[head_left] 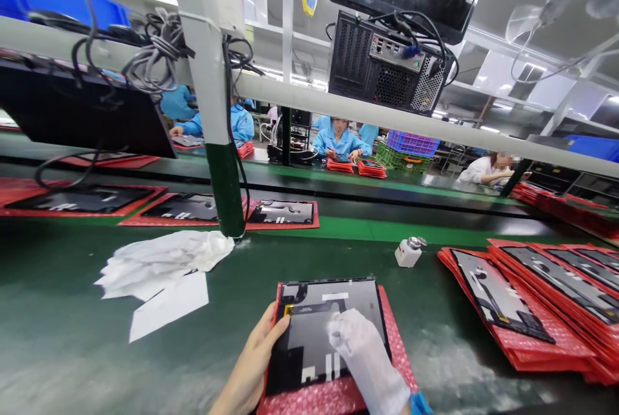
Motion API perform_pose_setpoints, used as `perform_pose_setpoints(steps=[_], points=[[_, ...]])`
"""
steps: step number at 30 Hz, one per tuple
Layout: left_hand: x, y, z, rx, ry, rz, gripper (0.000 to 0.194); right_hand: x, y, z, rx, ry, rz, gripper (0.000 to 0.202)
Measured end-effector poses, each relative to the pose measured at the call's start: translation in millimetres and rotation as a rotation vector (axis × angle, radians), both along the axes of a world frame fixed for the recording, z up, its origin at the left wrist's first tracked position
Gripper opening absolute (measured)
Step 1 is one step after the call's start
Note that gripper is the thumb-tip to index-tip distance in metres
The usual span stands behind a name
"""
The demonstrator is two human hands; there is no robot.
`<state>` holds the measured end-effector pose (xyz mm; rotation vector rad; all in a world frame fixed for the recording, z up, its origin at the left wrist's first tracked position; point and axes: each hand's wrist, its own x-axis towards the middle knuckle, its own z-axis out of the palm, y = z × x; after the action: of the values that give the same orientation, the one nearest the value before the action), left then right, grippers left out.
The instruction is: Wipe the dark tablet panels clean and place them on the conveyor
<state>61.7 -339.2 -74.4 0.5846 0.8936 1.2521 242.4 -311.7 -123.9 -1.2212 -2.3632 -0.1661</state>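
A flat panel with a black edge and grey back (316, 331) lies on red bubble wrap (397, 344) in front of me. My left hand (254, 357), bare, grips the left side of the panel and wrap, its thumb on top by a small yellow patch. Over the panel's right half is my right hand (360, 350) in a white glove, its fingers curled together against the surface. Whatever those fingers may hold is hidden.
White cloths (159, 260) and a white sheet (169, 305) lie left. A white bottle (408, 252) stands beyond the panel. Stacked red wraps with panels (541, 344) are at right. A green post (225, 189) rises behind. People in blue work across the line.
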Motion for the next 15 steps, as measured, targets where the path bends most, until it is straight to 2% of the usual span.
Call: perform_pose_setpoints(steps=[5,8,12,15], points=[[3.4,-0.5,2.2,-0.016,-0.011,0.016,0.064,-30.2,-5.9,0.5,0.036,0.057,0.024,0.018],[1.6,-4.0,5.5,-0.048,-0.021,0.027,0.068,-30.1,-13.6,-3.4,-0.042,0.196,0.017,0.017],[-2.3,1.5,12.5,-0.097,-0.002,0.055,0.069,12.9,-19.2,-1.0,-0.122,0.369,-0.08,0.016],[-3.8,27.2,29.7,-0.04,0.055,0.085,0.068,60.5,-23.2,13.3,-0.105,0.469,-0.162,0.02]])
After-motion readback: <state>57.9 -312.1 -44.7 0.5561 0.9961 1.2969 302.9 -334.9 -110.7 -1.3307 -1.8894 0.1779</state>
